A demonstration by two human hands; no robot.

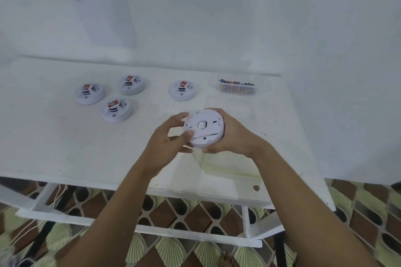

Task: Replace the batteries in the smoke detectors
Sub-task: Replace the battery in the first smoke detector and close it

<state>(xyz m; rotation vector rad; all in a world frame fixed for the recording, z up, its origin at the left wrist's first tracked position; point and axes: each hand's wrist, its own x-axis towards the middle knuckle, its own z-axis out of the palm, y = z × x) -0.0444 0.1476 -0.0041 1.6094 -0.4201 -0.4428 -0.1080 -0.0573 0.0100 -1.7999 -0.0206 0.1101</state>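
White counter (54, 136) is occupied by four detectors (89, 94) toward its back edge, with a battery box (237, 88) near the back right corner. Above its middle, a fifth detector (204, 129) is held underside up, clamped in the right grip (234, 136) and pinched at its rim by the left grip (169, 136).

No text was legible anywhere. The sheet of paper (102, 6) on the wall carried several printed lines, all too blurred to read. The four smoke detectors (89, 95) lying on the table (54, 136) each had a red label (87, 87) with a white mark, wording unreadable. The batteries (236, 83) in the clear box (237, 91) showed coloured wrappers, brand too small to tell. The upturned detector (211, 132) showed a yellowish centre patch, with no readable marking.
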